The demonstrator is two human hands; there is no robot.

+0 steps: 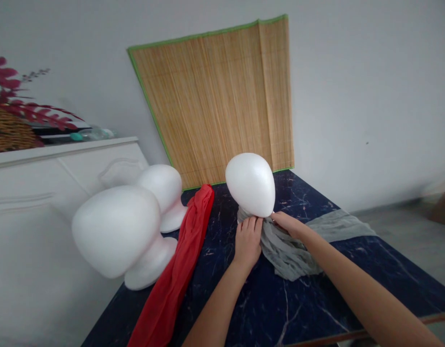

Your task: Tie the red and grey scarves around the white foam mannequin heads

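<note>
A white foam mannequin head (pixel 250 184) stands on the dark blue marbled table (pixel 222 299). A grey scarf (pixel 289 253) is wrapped around its neck, with one end bunched in front and the other stretched to the right across the table. At the neck's front left, my left hand (pixel 248 241) presses its bent fingers on the scarf just under the head. My right hand (pixel 285 222) pinches the scarf at the right side of the neck; its fingertips are partly hidden by the head.
Two more white foam heads (pixel 116 231) stand at the left. A long red scarf (pixel 184 255) lies beside them. Behind the table a bamboo mat (pixel 215 101) leans on the wall. A white cabinet (pixel 27 231) at the far left bears a wicker basket (pixel 9 129) with pink flowers.
</note>
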